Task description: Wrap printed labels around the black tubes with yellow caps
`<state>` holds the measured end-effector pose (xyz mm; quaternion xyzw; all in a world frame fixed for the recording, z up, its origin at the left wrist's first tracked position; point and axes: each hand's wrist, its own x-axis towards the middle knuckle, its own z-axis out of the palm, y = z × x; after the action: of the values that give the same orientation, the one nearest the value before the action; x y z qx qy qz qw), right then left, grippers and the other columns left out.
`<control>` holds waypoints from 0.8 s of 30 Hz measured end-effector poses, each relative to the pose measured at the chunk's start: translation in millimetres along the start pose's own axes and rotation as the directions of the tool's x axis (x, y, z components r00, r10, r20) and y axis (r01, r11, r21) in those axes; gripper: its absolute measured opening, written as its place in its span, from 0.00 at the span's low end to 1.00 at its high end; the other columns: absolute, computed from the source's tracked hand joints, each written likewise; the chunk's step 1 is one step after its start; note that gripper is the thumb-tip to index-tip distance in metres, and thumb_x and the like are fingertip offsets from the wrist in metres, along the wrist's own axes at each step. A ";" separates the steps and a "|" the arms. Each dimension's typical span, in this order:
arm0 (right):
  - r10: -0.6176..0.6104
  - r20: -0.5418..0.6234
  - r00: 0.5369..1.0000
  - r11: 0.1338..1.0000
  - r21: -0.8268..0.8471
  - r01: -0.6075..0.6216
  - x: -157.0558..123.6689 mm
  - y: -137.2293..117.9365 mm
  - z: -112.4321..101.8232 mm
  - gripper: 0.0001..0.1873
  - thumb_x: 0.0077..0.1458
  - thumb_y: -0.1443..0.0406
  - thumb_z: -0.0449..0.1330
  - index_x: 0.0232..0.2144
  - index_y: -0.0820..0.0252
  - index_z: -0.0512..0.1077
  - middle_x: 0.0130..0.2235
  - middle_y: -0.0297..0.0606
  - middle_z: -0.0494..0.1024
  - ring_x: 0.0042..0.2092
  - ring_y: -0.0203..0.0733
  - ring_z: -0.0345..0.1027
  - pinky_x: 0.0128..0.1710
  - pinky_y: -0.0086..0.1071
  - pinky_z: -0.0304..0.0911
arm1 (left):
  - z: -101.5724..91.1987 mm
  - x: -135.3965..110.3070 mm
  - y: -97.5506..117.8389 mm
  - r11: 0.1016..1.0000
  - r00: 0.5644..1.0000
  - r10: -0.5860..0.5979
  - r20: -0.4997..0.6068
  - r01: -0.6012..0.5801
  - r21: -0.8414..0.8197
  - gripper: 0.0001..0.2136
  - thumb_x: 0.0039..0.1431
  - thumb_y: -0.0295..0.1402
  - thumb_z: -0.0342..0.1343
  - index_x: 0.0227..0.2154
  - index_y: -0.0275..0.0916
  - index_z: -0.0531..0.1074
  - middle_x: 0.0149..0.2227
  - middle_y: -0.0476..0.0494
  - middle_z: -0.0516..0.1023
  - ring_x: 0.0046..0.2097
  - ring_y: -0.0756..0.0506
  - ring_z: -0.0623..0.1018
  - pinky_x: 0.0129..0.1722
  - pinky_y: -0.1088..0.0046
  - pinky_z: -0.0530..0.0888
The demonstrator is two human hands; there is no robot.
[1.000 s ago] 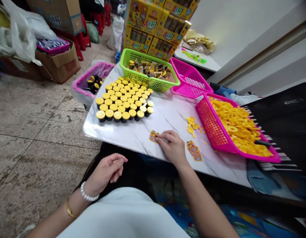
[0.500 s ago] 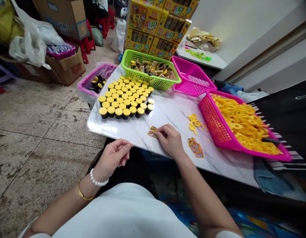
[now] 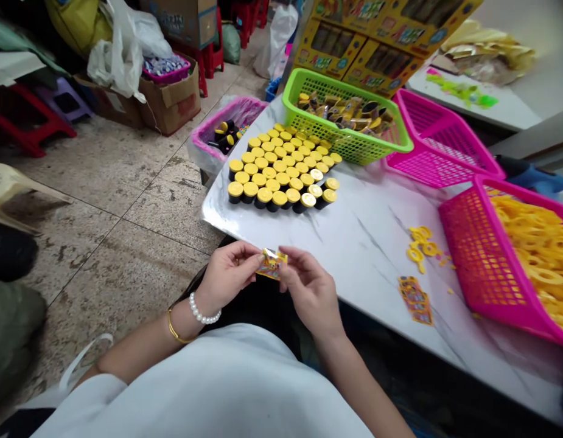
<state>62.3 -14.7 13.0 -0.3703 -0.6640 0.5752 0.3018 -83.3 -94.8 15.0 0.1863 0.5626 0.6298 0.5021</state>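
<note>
- We see a marble worktop (image 3: 367, 243) that carries everything but the hands.
- The ring basket (image 3: 473, 255), pink and heaped full, lies tilted along the right edge.
- A green basket (image 3: 349, 146) with small wrapped pieces in it sits at the far edge.
- An empty pink basket (image 3: 427, 164) stands just right of the green one, touching it.
- The jars (image 3: 281, 176), black with yellow caps, stand upright in tight rows at the far left corner.
- Our left hand (image 3: 229, 277) and right hand (image 3: 308, 292) meet at the near edge, each pinching one end of the same sticker with thumb and fingertips.
- A stack (image 3: 416, 298) of printed stickers lies near the near edge, left of the ring basket.
- A few loose rings (image 3: 420, 240) lie between the stack and the pink basket.
- The sticker (image 3: 272, 264), small and colourful, is held clear of the surface at the near edge, close to the near left corner.
</note>
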 end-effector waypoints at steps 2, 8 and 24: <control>0.149 0.068 0.987 0.985 0.076 -0.154 -1.2 1.9 6.8 0.16 0.55 0.52 0.66 0.32 0.59 0.75 0.23 0.33 0.76 0.21 0.33 0.65 0.19 0.27 0.61 | -0.6 -1.1 -0.5 0.999 1.000 0.026 -0.007 -0.026 -0.029 0.14 0.48 0.40 0.70 0.29 0.35 0.76 0.19 0.52 0.71 0.19 0.55 0.65 0.17 0.80 0.60; 0.127 -0.013 0.992 0.989 0.078 -0.125 -3.4 1.1 16.9 0.18 0.56 0.51 0.66 0.26 0.59 0.75 0.19 0.32 0.75 0.19 0.32 0.62 0.19 0.26 0.58 | -6.9 -10.2 2.1 0.983 0.969 0.181 -0.167 -0.182 0.010 0.16 0.54 0.47 0.66 0.29 0.37 0.76 0.23 0.51 0.72 0.22 0.55 0.67 0.20 0.79 0.63; -0.354 0.087 0.931 0.882 -0.301 0.363 4.2 5.8 31.4 0.10 0.62 0.63 0.61 0.28 0.56 0.75 0.23 0.32 0.75 0.23 0.35 0.66 0.24 0.30 0.61 | -19.3 -8.9 3.1 0.920 0.923 0.345 -0.171 -0.297 0.255 0.05 0.48 0.32 0.69 0.22 0.38 0.80 0.27 0.46 0.75 0.30 0.49 0.73 0.30 0.75 0.70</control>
<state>34.9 -27.8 2.3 -0.2757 -0.8077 0.4027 0.3308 -96.3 -111.9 15.0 0.2636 0.6419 0.6526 0.3043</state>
